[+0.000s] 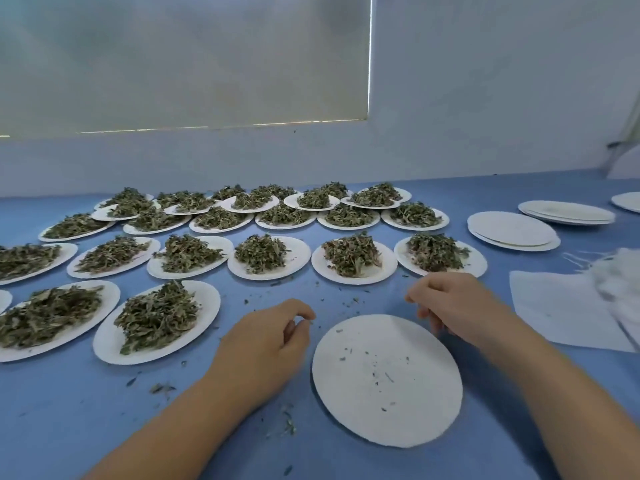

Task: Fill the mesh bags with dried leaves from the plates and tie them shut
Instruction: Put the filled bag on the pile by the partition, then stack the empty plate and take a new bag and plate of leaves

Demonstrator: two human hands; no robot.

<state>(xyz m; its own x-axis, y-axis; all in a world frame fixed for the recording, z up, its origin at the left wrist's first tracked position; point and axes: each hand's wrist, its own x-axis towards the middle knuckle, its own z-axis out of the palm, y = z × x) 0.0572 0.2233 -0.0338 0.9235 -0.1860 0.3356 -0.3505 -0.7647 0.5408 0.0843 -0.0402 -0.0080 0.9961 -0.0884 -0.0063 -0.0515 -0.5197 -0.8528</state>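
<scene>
Head view shows the dried leaves (pixel 261 252) lying in small green heaps on many white plates (pixel 300 261). The plates stand in several rows over the left and middle part of the blue bench (pixel 104 410), and some in the far rows overlap at their rims.

Nearest to the person lies one empty plate (pixel 388 379) that carries only a few crumbs of leaf. The left hand (pixel 266 337) is just left of this plate, low over the bench. Its fingers are curled and the thumb and forefinger come close together, with a dark fleck at their tips. I cannot tell if they pinch this fleck or if it lies on the bench. The right hand (pixel 453 303) is at the far right rim of the empty plate, also with curled fingers. I cannot tell if it holds something.

At the right edge is a white, blurred heap that looks like the mesh bags (pixel 620 282), with thin strings beside it. It lies partly on a flat white sheet (pixel 557 310). Behind the sheet are stacks of empty plates (pixel 512 230).

Loose leaf crumbs (pixel 287 424) are scattered on the bench between the hands and in front of the left forearm. Behind the bench stands a pale wall (pixel 485 98) with a closed window blind (pixel 173 64).
</scene>
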